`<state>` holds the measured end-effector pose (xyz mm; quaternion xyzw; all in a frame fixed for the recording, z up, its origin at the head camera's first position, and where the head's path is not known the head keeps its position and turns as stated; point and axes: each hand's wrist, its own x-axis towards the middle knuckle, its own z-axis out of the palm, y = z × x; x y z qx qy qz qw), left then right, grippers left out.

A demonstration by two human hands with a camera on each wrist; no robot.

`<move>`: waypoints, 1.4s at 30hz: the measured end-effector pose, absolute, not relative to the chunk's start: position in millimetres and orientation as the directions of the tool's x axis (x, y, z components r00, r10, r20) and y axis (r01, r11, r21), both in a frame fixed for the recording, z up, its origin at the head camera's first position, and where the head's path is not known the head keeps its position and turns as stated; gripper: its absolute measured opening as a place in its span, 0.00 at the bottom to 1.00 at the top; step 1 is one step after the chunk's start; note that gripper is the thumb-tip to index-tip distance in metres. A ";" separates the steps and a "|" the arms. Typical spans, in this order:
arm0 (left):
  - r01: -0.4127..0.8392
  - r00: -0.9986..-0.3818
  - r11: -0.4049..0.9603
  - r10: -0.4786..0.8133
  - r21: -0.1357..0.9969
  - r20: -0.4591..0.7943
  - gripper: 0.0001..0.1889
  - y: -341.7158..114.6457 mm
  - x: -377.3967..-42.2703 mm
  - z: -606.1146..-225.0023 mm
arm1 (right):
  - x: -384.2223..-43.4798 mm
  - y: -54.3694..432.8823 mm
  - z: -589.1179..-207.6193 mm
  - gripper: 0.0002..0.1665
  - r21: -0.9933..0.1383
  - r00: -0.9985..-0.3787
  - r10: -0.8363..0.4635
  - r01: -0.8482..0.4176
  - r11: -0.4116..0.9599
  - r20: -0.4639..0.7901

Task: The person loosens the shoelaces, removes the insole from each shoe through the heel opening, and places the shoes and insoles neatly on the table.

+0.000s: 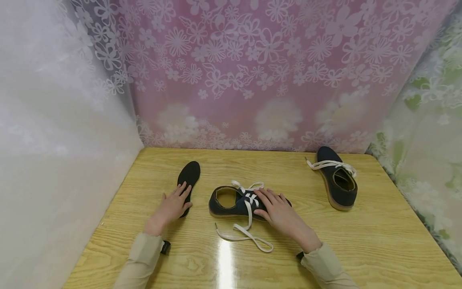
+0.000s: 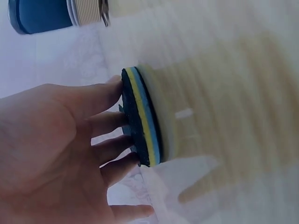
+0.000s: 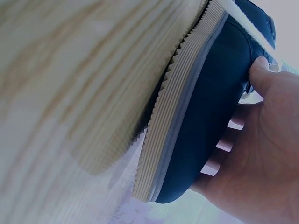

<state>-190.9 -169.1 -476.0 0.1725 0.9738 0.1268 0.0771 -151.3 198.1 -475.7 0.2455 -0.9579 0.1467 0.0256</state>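
A black insole [image 1: 189, 173] lies flat on the left part of the table, its yellow and blue layered edge [image 2: 145, 116] showing in the left wrist view. My left hand [image 1: 172, 206] rests on its lower half with outstretched fingers, the thumb by the near side. In front of me a dark navy shoe [image 1: 220, 208] lies sole down, toe to the right, its white laces [image 1: 249, 230] loose and trailing over the table. Across its toe part rests my right hand [image 1: 285, 214], fingers extended over the top and thumb near the laces.
A second navy shoe [image 1: 341, 192] stands at the back right, toe away from me, a white lace [image 1: 330, 163] draped over it. Flowered curtains [image 1: 231, 80] close off the back and sides of the wooden table [image 1: 379, 241].
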 end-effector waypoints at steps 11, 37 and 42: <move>0.320 -0.913 0.883 0.384 0.343 -0.139 0.32 -177.7 -209.4 -476.8 | -149.4 196.9 -476.4 0.39 -0.262 -0.873 -0.469 -0.487 0.833 0.132; 0.543 -0.839 0.752 0.463 0.374 0.287 0.20 -131.6 -219.9 -459.3 | -148.6 196.1 -463.5 0.37 -0.244 -0.769 -0.508 -0.618 0.748 0.389; 0.550 -0.834 0.698 0.488 0.459 0.257 0.20 -110.1 -219.6 -448.8 | -136.0 179.7 -454.2 0.19 -0.140 -0.532 -0.603 -0.807 0.574 0.594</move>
